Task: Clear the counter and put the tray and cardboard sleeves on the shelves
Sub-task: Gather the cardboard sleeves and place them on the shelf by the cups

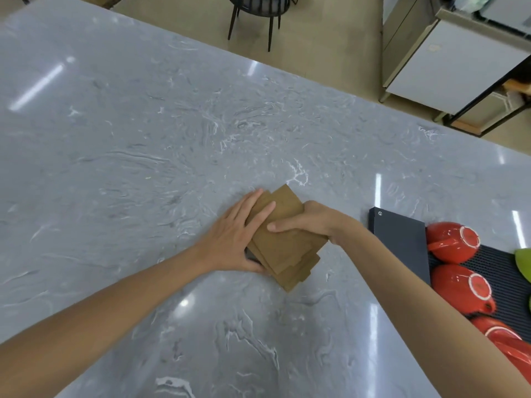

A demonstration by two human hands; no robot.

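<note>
A stack of flat brown cardboard sleeves [287,248] lies on the grey marble counter [143,153], near its front right. My left hand [238,234] rests on the stack's left side, fingers spread over the top and thumb under the lower edge. My right hand [310,222] grips the stack's right side, thumb across the top and fingers curled around the far edge. The sleeves are fanned out unevenly. I see no tray that I can tell apart.
A dark slab-like device [402,239] sits right of the sleeves. Beside it a black ribbed mat [500,271] carries upturned red cups [454,242]. Beyond the counter stand a black chair [255,12], a steel cabinet [448,61] and a low black-framed shelf [494,110].
</note>
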